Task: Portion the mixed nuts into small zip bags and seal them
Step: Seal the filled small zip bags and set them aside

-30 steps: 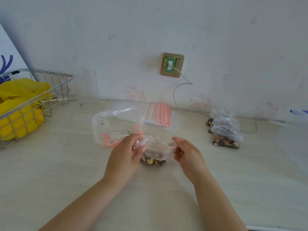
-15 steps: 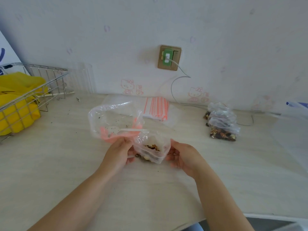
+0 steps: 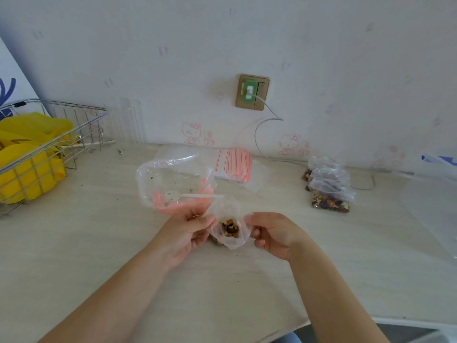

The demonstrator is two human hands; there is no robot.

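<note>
A small clear zip bag (image 3: 231,240) with mixed nuts (image 3: 230,229) in it stands on the table, its mouth facing up. My left hand (image 3: 188,233) pinches the bag's left top edge and my right hand (image 3: 272,233) pinches its right top edge. Just behind lies a large clear bag (image 3: 170,184) with a pink zip strip, nearly empty, holding crumbs and a white plastic spoon (image 3: 195,195). A stack of flat empty zip bags (image 3: 233,164) with red stripes lies by the wall. Filled nut bags (image 3: 330,189) are piled at the right.
A wire basket (image 3: 49,154) with a yellow bag stands at the far left. A wall socket (image 3: 252,92) has a white cable running down to the table. Clear plastic (image 3: 435,206) lies at the far right. The table's front edge (image 3: 346,320) is near my right forearm.
The small bag's top, held flat between my hands a second ago, now gapes open so the nuts show from above. Both hands came closer to me with it.
</note>
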